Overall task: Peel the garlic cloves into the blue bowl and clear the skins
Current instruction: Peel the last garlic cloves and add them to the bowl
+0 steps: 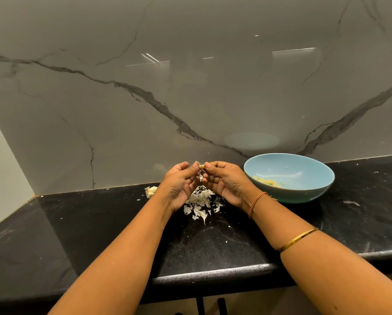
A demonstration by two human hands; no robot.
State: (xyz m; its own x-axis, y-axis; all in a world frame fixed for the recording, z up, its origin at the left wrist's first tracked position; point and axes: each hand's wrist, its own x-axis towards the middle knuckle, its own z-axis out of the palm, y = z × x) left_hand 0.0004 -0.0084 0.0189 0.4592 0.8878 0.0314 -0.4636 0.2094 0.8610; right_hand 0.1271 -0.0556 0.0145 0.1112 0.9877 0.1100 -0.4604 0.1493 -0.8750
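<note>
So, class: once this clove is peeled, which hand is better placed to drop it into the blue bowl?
Probably the right. The right hand pinches the clove and sits right beside the blue bowl. The left hand, also pinching it, is on the far side.

Both forearms bare, reaching forward from lower frame edge, converging toward centre. Left hand (181,183) and right hand (224,181) raised side by side, palms turned toward each other, close together. Fingers (207,165) of both hands curled, tips meeting at top, pinching small garlic clove (201,166) between them.
</note>
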